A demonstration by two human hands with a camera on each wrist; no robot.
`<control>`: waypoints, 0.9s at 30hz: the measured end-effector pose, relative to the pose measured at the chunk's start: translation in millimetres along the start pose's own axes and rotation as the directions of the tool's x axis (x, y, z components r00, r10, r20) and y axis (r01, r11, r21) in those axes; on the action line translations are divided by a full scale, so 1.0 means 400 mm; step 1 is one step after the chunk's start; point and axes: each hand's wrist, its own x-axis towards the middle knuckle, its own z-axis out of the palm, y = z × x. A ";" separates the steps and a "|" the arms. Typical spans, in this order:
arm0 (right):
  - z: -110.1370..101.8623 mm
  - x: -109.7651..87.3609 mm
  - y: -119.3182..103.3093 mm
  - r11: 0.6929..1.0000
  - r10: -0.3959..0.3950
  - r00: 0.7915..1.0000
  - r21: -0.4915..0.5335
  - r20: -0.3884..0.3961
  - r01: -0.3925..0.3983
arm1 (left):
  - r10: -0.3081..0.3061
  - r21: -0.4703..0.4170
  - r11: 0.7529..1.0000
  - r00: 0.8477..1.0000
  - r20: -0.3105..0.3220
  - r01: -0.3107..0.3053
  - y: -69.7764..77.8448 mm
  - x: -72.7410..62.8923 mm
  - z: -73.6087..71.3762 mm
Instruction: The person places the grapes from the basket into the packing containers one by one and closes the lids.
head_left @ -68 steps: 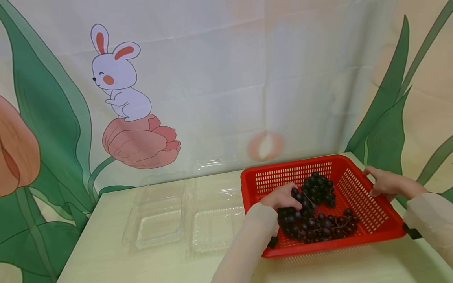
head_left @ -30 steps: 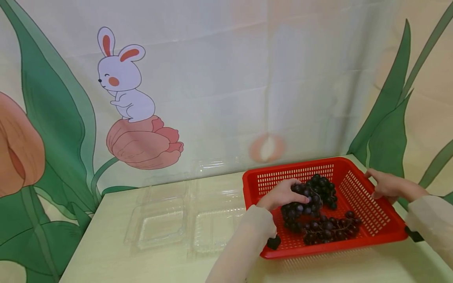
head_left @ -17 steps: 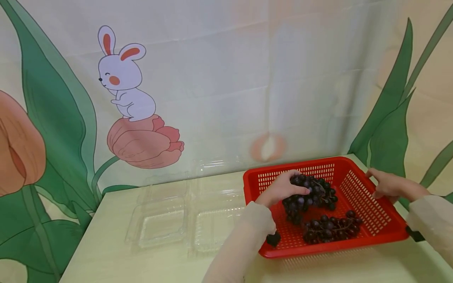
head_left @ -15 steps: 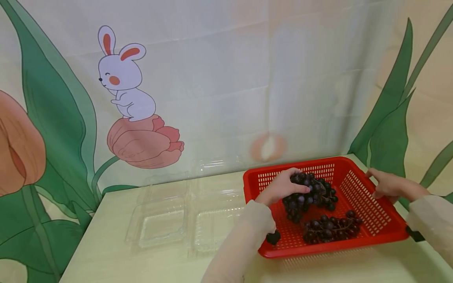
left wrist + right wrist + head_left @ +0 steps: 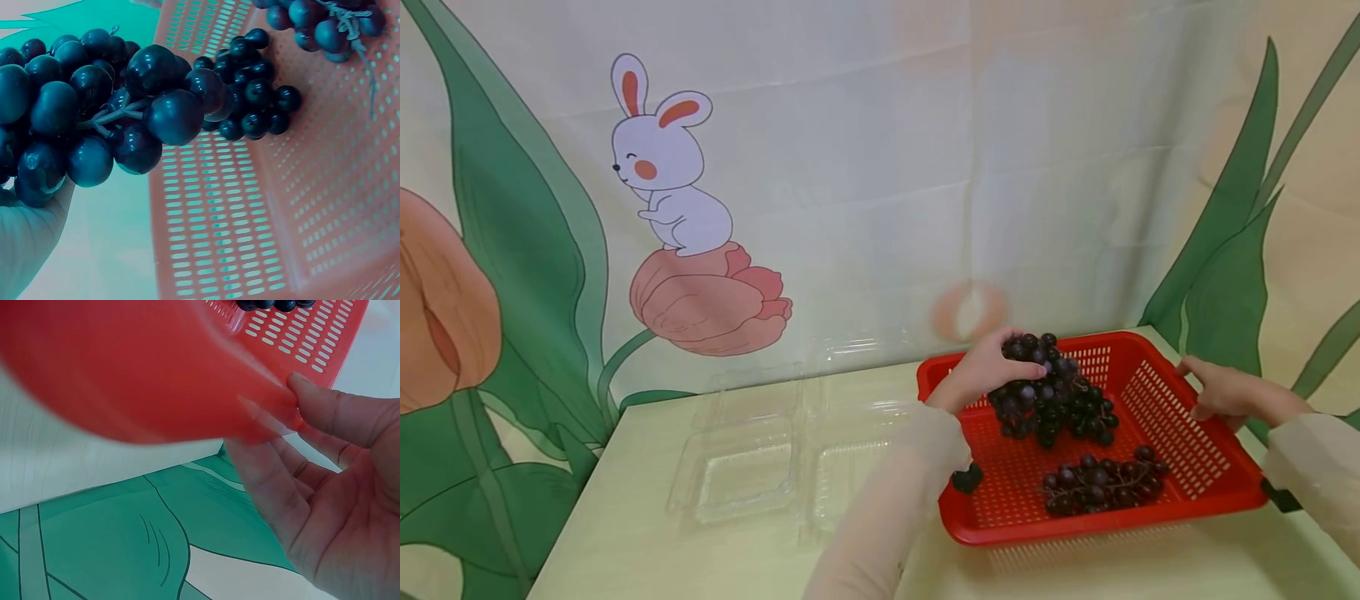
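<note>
My left hand [image 5: 988, 367] grips a bunch of dark grapes [image 5: 1026, 392], raised over the left part of the red basket [image 5: 1000, 537]. In the left wrist view that bunch of grapes [image 5: 94, 106] fills the upper left, its stem showing, with part of the hand [image 5: 31, 231] below it. Two more bunches lie in the basket: one at the back [image 5: 1086, 412], partly covered by the held one, and one near the front [image 5: 1105, 487]. My right hand [image 5: 1225, 392] holds the basket's right rim, thumb on the inside and fingers under the lip [image 5: 269, 419].
To the left of the basket stand two clear plastic clamshell boxes, the left box [image 5: 745, 471] and the right box [image 5: 850, 467], lids raised, on a pale table [image 5: 625, 517]. A printed cloth [image 5: 865, 208] with a rabbit and tulips hangs behind.
My left hand has lifted its bunch of grapes off the others, moving it up and slightly left. The right hand keeps its place on the basket rim.
</note>
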 end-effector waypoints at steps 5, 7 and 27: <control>0.000 0.000 0.000 1.000 -0.003 1.000 0.008 0.010 0.003 | 0.014 -0.020 1.000 0.999 -0.034 -0.015 0.018 -0.002 -0.025; -0.001 0.000 0.000 1.000 -0.001 1.000 0.002 0.011 0.001 | 0.026 -0.028 0.999 0.998 -0.053 -0.027 0.027 -0.007 -0.035; -0.003 0.004 0.002 0.999 -0.016 1.000 -0.031 0.023 0.016 | 0.043 -0.098 0.994 0.990 -0.133 -0.056 0.038 -0.133 -0.173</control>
